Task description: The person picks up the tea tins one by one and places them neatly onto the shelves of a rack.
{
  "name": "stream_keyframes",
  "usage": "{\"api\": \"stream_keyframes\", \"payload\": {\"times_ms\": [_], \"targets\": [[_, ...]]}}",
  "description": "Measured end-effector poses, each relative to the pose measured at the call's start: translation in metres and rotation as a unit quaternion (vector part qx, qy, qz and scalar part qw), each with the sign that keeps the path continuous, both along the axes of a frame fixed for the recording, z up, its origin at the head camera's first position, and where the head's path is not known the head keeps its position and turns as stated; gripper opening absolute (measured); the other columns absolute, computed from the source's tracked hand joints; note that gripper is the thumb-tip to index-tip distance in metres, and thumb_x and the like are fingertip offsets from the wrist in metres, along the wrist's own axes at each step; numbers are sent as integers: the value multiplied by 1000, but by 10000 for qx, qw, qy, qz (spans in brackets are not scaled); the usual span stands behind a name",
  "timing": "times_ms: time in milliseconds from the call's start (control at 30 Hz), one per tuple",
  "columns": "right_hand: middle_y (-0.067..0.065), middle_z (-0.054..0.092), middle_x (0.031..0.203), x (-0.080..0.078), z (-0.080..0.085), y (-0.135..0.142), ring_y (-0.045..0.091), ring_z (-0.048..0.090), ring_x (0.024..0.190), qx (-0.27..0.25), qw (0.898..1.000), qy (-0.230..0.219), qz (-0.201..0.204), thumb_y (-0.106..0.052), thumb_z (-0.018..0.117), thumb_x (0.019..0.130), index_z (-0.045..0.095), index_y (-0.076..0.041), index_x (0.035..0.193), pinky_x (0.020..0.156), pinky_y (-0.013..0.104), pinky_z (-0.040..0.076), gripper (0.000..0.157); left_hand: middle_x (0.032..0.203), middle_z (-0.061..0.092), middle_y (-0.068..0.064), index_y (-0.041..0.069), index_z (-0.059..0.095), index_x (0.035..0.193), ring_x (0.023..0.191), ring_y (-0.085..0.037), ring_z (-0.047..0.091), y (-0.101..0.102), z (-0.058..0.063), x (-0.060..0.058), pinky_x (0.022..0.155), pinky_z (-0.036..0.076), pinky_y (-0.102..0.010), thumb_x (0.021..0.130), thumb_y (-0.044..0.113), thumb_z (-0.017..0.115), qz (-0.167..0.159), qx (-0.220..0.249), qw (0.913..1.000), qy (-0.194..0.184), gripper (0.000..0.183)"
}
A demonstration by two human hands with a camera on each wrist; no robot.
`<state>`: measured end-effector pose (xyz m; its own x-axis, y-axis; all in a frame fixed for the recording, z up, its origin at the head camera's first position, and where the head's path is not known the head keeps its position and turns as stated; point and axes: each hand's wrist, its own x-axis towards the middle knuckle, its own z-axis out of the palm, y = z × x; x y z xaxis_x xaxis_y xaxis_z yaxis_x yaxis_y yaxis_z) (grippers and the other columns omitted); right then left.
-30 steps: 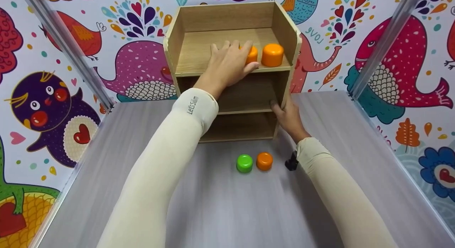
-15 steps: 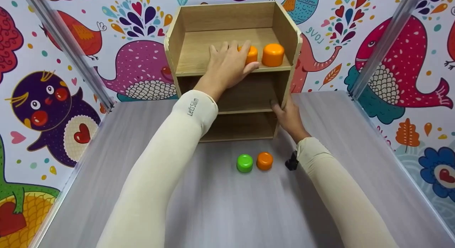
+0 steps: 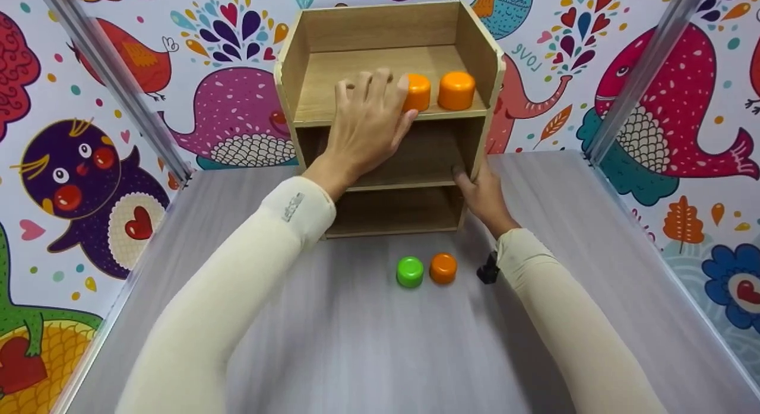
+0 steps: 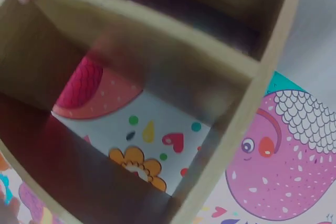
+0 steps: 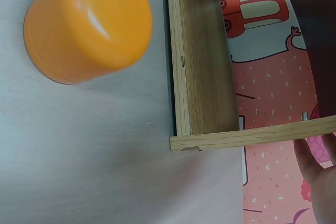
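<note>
your left hand (image 3: 365, 123) was relaxed, fingers loosely bent, beside orange cylinder (image 3: 419, 93) on top level (image 3: 350, 60) of wooden shelf unit (image 3: 383, 32); your right hand (image 3: 487, 201) gripped side panel (image 3: 478, 51). second orange cylinder (image 3: 456, 91) stood nearby.

left hand (image 3: 367, 124) higher than right hand (image 3: 485, 197)

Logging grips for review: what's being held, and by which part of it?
The right hand holds the wooden shelf by its right side panel. Whether the left hand holds anything cannot be told; its palm is hidden.
</note>
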<state>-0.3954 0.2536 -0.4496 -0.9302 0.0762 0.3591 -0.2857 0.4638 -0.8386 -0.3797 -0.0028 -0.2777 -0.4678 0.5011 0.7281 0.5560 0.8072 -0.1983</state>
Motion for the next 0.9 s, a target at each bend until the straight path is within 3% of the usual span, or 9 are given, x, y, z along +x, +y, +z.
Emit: {"api": "stream_keyframes", "payload": {"times_ms": [133, 267, 400, 633, 900], "targets": [[12, 55, 148, -1, 0, 0, 27, 58, 130, -100, 9999, -36, 65, -40, 60, 101, 34, -23, 156, 113, 51, 43, 63, 122, 57, -14, 11, 55, 124, 116, -34, 50, -10, -21, 13, 93, 37, -54, 107, 42, 44, -437, -231, 9967, 637, 37], [11, 55, 148, -1, 0, 0, 27, 59, 130, -117, 9999, -21, 78, -39, 60, 101, 34, -24, 156, 112, 51, 43, 63, 115, 58, -14, 10, 56, 118, 111, -34, 52, -21, -47, 25, 91, 40, -54, 106, 39, 45, -784, -724, 9923, 625, 33], [13, 58, 144, 0, 0, -1, 26, 59, 128, -4, 10000, 51, -63, -39, 61, 100, 38, -23, 154, 112, 49, 44, 61, 111, 59, -12, 12, 58, 116, 104, -32, 54, -29, -75, 33, 87, 45, -52, 105, 38, 48, -961, -1237, 9872, 305, 30], [15, 62, 139, 0, 1, -1, 25, 59, 126, 43, 9999, 101, -128, -40, 61, 100, 43, -18, 151, 111, 47, 43, 58, 113, 61, -9, 15, 60, 120, 104, -30, 58, -27, -119, 45, 87, 48, -52, 107, 42, 45, -894, -1845, 9773, -539, 33], [16, 61, 140, 0, 0, -1, 26, 60, 125, 40, 9999, 53, -114, -38, 60, 101, 41, -17, 151, 111, 48, 44, 58, 119, 61, -7, 19, 56, 128, 110, -29, 58, -13, -161, 57, 94, 47, -54, 107, 50, 41, -674, -2381, 9541, -1685, 41]]}}
